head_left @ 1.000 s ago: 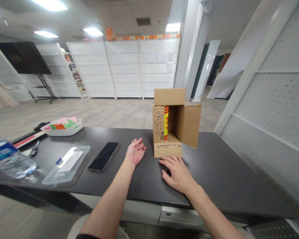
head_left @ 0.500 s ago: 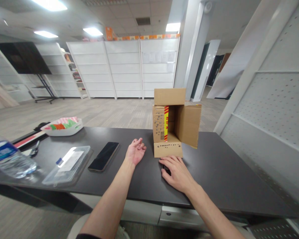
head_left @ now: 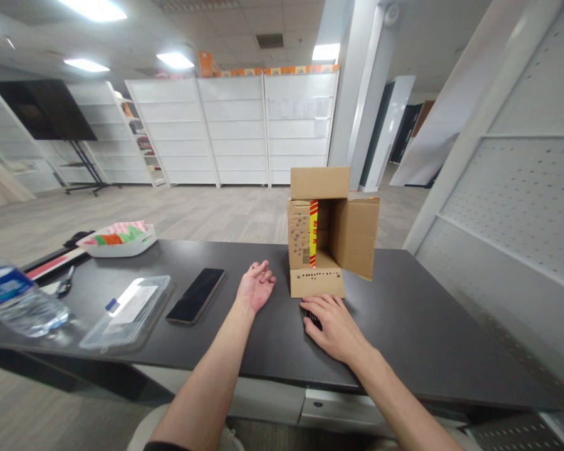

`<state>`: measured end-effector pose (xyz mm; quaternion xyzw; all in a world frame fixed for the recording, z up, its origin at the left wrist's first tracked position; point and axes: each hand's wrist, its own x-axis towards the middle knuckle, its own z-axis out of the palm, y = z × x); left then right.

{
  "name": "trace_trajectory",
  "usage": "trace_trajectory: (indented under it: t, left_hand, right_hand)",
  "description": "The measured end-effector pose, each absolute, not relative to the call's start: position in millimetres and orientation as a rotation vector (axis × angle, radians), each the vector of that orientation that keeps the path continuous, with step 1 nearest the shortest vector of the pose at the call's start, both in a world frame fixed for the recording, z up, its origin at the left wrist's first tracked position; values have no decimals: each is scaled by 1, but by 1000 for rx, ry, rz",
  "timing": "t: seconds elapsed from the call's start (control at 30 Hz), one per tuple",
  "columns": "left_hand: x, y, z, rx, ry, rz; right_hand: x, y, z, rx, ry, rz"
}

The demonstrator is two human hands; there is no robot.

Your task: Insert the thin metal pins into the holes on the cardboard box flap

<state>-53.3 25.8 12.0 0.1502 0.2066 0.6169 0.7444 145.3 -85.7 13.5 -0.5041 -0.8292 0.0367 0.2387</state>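
My left hand (head_left: pixel 257 287) rests palm up on the dark desk, its fingers loosely curled and nothing in it. A black phone (head_left: pixel 196 295) lies to its left. My right hand (head_left: pixel 329 322) is laid palm down over a small black object (head_left: pixel 313 318) with pale marks, gripped between thumb and fingers. Most of that object is hidden, so its kind is unclear. Just beyond these fingers stands a cardboard box (head_left: pixel 298 235), its opening facing me and its flaps spread. Yellow and red tape runs down the left flap. Inside, the visible part looks bare.
On the left of the desk (head_left: pixel 404 326) are a clear plastic case (head_left: pixel 126 313), a water bottle (head_left: pixel 23 300) and a white basket (head_left: pixel 122 247) with colourful contents. A perforated white panel (head_left: pixel 517 207) rises along the right side. White shelving (head_left: pixel 235 131) stands across the room.
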Motion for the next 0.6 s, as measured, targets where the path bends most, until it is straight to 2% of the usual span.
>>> trace_trajectory:
  t: [0.6]
  left_hand:
    - [-53, 27, 10, 345, 462, 1352]
  right_hand:
    - [146, -83, 13, -1295, -2288, 56]
